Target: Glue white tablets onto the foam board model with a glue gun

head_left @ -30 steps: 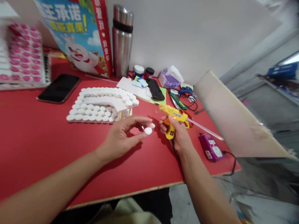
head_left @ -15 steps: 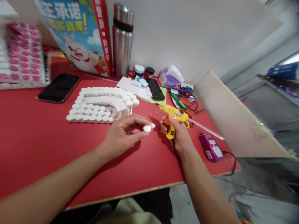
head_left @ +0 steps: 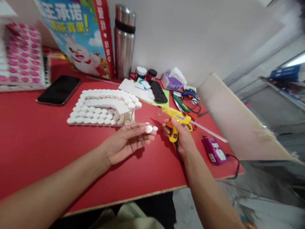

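Between the thumb and fingers of my left hand (head_left: 130, 140), palm turned up, are a few small white round pieces (head_left: 149, 129). My right hand (head_left: 182, 135) is wrapped round the handle of a yellow hot glue gun (head_left: 177, 118), whose nozzle points left and a little away from me. A clear glue stick (head_left: 209, 131) juts out of its back end. Just beyond my left hand stands a white model (head_left: 102, 109) covered in rows of similar round pieces, its raised upper deck held on thin yellowish posts (head_left: 131, 115).
A phone (head_left: 59, 90) lies at the left. Behind stand a printed bag (head_left: 81, 41), a steel flask (head_left: 124, 44), small jars (head_left: 141, 72) and a tissue pack (head_left: 174, 79). A green-handled cutter (head_left: 181, 103) and purple power adapter (head_left: 214, 151) are at the right, beside an upright board (head_left: 238, 117).
My left hand has rolled from palm down to palm up, turning the white pieces with it. My right hand and the glue gun stay almost where they were.
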Available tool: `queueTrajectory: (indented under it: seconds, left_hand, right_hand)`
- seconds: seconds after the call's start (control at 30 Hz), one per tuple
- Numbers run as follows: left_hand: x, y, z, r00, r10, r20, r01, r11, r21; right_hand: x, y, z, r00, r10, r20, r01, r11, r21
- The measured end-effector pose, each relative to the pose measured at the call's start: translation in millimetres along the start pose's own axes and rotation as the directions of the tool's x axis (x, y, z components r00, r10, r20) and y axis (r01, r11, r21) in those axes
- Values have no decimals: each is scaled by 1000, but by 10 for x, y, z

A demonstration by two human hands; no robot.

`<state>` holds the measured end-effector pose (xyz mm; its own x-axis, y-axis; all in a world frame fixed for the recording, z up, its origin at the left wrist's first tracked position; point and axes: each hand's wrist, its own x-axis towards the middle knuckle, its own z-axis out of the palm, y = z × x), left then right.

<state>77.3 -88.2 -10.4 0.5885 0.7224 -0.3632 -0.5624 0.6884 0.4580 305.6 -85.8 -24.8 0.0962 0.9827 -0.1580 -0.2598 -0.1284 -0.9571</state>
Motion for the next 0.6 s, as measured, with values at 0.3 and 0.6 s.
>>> queueTrajectory:
  seconds: [0.3,0.6]
  left_hand:
    - [-11,13,7,998,-57,-38,55,997,-58]
    - [80,-50,-63,990,141,-16,-137,979,150]
  right_hand:
    - [16,-4,-9,1000,-5,5,5,1000,0]
    - [-227,-88,355,997,70,-17,-66,986,152]
